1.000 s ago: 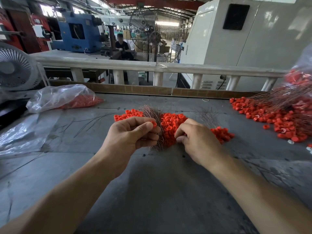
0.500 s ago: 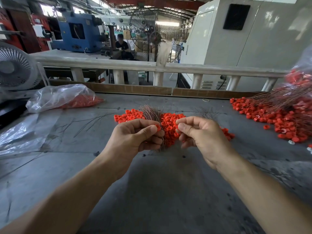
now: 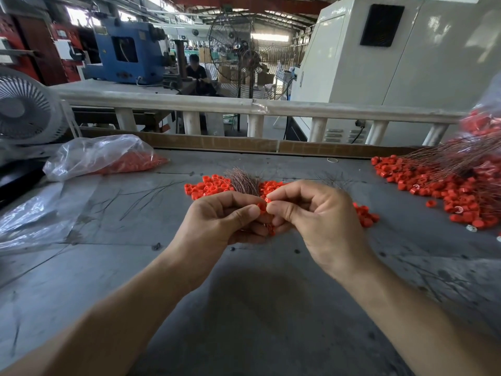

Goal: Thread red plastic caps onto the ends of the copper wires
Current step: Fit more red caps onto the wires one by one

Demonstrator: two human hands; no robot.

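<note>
Change since a second ago: our right hand point(image 3: 320, 221) has left the loose cap pile point(image 3: 214, 185) mid-worktop and come up to meet our left hand point(image 3: 217, 223), both lifted off the worktop point(image 3: 244, 308). Half a second back the two hands were apart; now the fingertips touch.

Right thumb and forefinger pinch one red cap point(image 3: 262, 206), right at the left thumb tip. Left hand is curled round the bundle of copper wires point(image 3: 242, 181), whose free ends fan up behind the knuckles toward the far edge. More red shows under the left fingers, likely caps already on, can't confirm.

We read this as pick done, threading started: cap is at the wire end. Whether the wire is through the hole we can't tell, too small and hidden by the fingers.

Finished capped wires point(image 3: 455, 169) are heaped at the right edge. Bag of caps point(image 3: 108, 156) sits near the far-left corner. Lots of caps left, so the task is far from over.
</note>
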